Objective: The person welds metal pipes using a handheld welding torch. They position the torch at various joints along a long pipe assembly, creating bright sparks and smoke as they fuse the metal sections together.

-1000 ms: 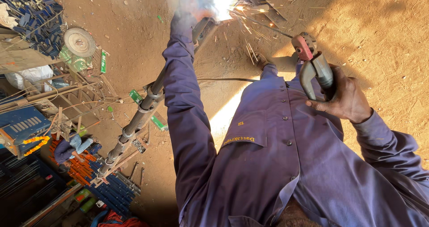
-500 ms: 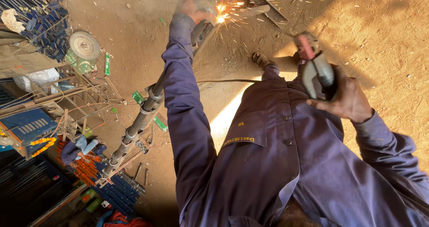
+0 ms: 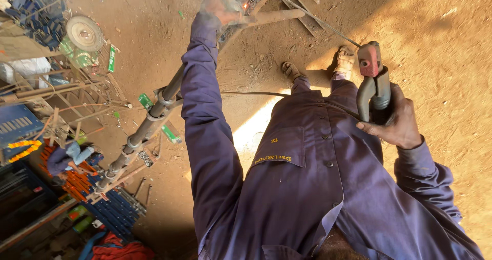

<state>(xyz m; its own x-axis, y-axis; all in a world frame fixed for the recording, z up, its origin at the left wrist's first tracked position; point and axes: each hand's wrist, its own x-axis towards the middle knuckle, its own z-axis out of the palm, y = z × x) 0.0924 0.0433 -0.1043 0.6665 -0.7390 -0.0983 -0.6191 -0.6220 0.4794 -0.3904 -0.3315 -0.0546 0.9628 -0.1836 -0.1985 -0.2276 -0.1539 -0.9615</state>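
Right hand [image 3: 397,121] clamped on the welding electrode holder [image 3: 373,83], its thin rod [image 3: 307,15] running out ahead toward the glowing spot; left hand [image 3: 221,4], gloved, closed on the long pipe [image 3: 154,119] just beside that spot; best to brace the pipe firmly and keep the rod tip steady.

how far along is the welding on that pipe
Looks done: several rings already sit along the pipe. In hand: the right hand grips the electrode holder, whose rod reaches the joint, where only a small glow shows. The left hand steadies the work by a wooden handle. What is left cannot be told; the joint is partly hidden.
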